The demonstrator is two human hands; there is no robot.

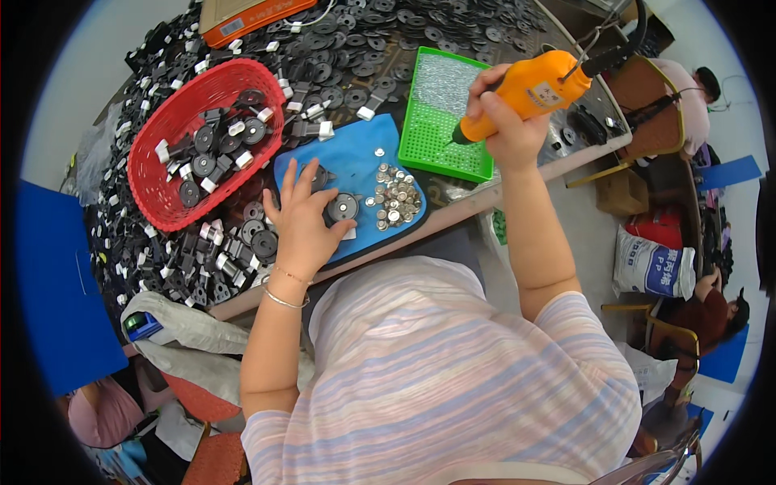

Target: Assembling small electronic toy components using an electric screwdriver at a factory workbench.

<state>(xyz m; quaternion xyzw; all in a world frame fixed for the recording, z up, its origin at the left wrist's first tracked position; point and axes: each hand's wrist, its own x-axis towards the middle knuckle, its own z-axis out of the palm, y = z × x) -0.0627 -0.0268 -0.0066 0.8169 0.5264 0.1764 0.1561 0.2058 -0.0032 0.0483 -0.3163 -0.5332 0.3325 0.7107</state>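
Note:
My right hand is wrapped round an orange electric screwdriver, its dark nose pointing down and left. The tip is over the perforated part of a green tray, whose far section holds many small silver screws. On a blue cloth, my left hand has its fingers spread. A round black part with a metal centre lies between its index finger and thumb; firm contact cannot be made out. Another black part is partly hidden by the fingers. Small silver round caps are heaped to the right.
A red plastic basket with black-and-white parts stands at left, amid piles of similar parts. Black discs cover the far table beside an orange box. The screwdriver's cable rises at right. Other people sit farther off.

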